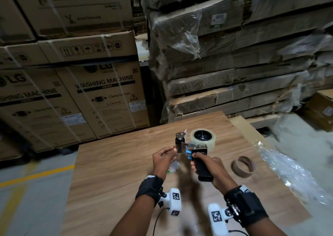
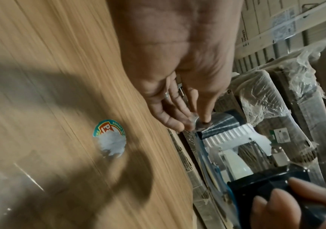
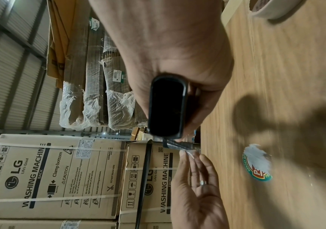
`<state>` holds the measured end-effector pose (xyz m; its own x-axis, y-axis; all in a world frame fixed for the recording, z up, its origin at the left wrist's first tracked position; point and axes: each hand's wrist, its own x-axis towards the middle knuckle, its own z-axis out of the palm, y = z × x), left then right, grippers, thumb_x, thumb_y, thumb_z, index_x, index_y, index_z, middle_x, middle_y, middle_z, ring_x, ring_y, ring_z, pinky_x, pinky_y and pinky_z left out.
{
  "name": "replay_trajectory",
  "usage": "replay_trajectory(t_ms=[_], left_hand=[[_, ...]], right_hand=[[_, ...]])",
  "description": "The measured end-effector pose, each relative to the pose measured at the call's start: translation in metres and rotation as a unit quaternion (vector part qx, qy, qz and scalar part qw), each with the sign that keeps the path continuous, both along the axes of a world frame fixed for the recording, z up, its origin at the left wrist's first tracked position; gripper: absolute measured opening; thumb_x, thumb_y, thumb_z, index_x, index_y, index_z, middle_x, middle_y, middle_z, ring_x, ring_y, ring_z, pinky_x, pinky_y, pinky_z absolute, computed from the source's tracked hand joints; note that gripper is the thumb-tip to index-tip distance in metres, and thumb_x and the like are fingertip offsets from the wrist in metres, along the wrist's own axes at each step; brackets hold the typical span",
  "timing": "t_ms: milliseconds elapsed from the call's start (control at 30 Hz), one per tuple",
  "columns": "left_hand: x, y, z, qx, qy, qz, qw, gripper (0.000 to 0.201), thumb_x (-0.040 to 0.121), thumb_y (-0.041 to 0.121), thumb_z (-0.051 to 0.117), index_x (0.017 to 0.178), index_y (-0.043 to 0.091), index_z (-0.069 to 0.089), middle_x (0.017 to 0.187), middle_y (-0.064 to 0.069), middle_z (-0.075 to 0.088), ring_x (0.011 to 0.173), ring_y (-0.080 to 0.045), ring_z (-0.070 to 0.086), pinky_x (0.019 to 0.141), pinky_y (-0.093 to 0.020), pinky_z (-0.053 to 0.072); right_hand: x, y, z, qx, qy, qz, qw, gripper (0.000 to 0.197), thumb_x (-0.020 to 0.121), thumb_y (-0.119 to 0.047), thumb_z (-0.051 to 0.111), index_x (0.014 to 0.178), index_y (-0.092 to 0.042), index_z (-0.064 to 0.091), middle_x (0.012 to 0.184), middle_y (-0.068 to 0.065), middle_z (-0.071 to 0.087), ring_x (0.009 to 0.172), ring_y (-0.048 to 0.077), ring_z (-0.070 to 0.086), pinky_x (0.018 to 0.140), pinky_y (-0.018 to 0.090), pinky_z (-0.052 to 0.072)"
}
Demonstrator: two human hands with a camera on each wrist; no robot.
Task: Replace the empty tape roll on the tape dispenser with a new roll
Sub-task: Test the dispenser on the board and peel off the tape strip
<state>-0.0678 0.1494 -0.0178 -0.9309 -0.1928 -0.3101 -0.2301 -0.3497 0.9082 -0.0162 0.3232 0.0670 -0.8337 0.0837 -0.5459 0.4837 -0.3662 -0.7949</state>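
Your biggest risk now is the loose end of tape [image 2: 192, 122]: it is thin, clear and sticky, so it could fold onto itself or cling to your fingers rather than lying flat over the roller [image 2: 220, 122]. A twist of the tape dispenser [image 1: 195, 150] could also pull it crooked. Your right hand [image 1: 207, 165] is wrapped tightly around the black handle [image 3: 166, 106], holding the dispenser above the table [image 1: 117, 172]. Your left hand [image 1: 163, 157] pinches the tape end between thumb and fingertips, beside the roller, the other fingers loosely curled. The new roll [image 1: 203, 138] sits on the dispenser; the empty core [image 1: 243, 166] lies apart on the table.
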Motion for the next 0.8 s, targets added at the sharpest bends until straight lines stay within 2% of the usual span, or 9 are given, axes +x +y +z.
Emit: replay_trajectory(t_ms=[67,133,200,300,433,533,600,667,800], left_hand=[[-0.002,0.002,0.003,0.015,0.003,0.014,1.000,0.022,0.080,-0.003,0.077,0.102,-0.002,0.072,0.083,-0.013,0.076,0.067,-0.017,0.070,0.064,-0.022,0.059],[-0.004,0.002,0.003,-0.001,0.007,0.010,1.000,0.023,0.080,-0.005,0.076,0.102,0.001,0.072,0.081,-0.011,0.076,0.063,-0.014,0.069,0.063,-0.022,0.059],[-0.006,0.001,0.005,-0.021,0.003,-0.014,1.000,0.023,0.083,-0.004,0.073,0.103,0.005,0.072,0.083,-0.008,0.076,0.062,-0.011,0.067,0.062,-0.020,0.058],[-0.010,-0.002,0.008,-0.014,-0.010,-0.051,0.999,0.016,0.086,-0.003,0.070,0.102,0.002,0.072,0.089,-0.008,0.074,0.067,-0.010,0.065,0.065,-0.019,0.055],[-0.014,-0.007,0.010,0.002,-0.029,-0.072,0.997,0.009,0.087,-0.003,0.068,0.089,0.004,0.072,0.084,-0.006,0.073,0.071,-0.013,0.067,0.068,-0.021,0.058],[-0.015,-0.007,0.011,-0.010,-0.014,-0.075,0.997,0.008,0.086,-0.005,0.067,0.083,0.000,0.072,0.082,-0.011,0.074,0.070,-0.016,0.068,0.067,-0.021,0.058],[-0.014,-0.004,0.012,-0.040,0.002,-0.069,0.997,0.005,0.087,-0.007,0.066,0.088,-0.006,0.070,0.079,-0.015,0.073,0.065,-0.016,0.066,0.063,-0.020,0.057],[-0.016,-0.002,0.011,-0.087,0.020,-0.055,0.994,0.008,0.088,-0.011,0.062,0.090,-0.006,0.068,0.077,-0.014,0.072,0.062,-0.014,0.066,0.060,-0.018,0.055],[-0.019,0.002,0.009,-0.175,0.074,-0.035,0.981,0.020,0.088,-0.013,0.060,0.083,0.005,0.069,0.079,-0.016,0.071,0.076,-0.022,0.067,0.066,-0.022,0.056]], right_hand=[[-0.003,0.003,0.000,-0.006,-0.001,0.004,1.000,0.022,0.083,-0.005,0.076,0.094,0.014,0.071,0.074,0.026,0.067,0.054,0.027,0.059,0.047,0.027,0.051],[-0.005,0.007,-0.001,-0.007,-0.004,0.006,1.000,0.025,0.083,-0.005,0.076,0.095,0.015,0.071,0.074,0.026,0.068,0.055,0.027,0.060,0.048,0.028,0.051],[-0.007,0.011,-0.002,-0.008,-0.010,0.008,1.000,0.026,0.082,-0.005,0.076,0.096,0.016,0.070,0.074,0.026,0.068,0.055,0.027,0.060,0.047,0.027,0.051],[-0.010,0.017,-0.004,-0.008,-0.014,0.009,1.000,0.031,0.082,-0.005,0.076,0.100,0.019,0.069,0.074,0.026,0.067,0.055,0.027,0.060,0.047,0.027,0.051],[-0.011,0.025,-0.009,-0.008,-0.020,0.009,1.000,0.035,0.081,-0.005,0.077,0.104,0.020,0.069,0.075,0.026,0.069,0.056,0.028,0.062,0.048,0.028,0.052],[-0.013,0.027,-0.011,-0.011,-0.021,0.010,1.000,0.037,0.082,-0.005,0.076,0.108,0.020,0.067,0.077,0.026,0.068,0.054,0.027,0.062,0.047,0.027,0.052],[-0.014,0.027,-0.013,-0.014,-0.022,0.011,1.000,0.038,0.083,-0.005,0.076,0.109,0.021,0.066,0.078,0.027,0.068,0.053,0.026,0.062,0.047,0.026,0.053],[-0.014,0.027,-0.015,-0.019,-0.023,0.017,0.999,0.037,0.083,-0.004,0.076,0.109,0.021,0.066,0.078,0.027,0.069,0.052,0.026,0.063,0.047,0.026,0.053],[-0.015,0.028,-0.017,-0.028,-0.032,0.032,0.999,0.034,0.084,-0.006,0.076,0.107,0.018,0.068,0.078,0.026,0.070,0.052,0.024,0.064,0.046,0.025,0.053]])
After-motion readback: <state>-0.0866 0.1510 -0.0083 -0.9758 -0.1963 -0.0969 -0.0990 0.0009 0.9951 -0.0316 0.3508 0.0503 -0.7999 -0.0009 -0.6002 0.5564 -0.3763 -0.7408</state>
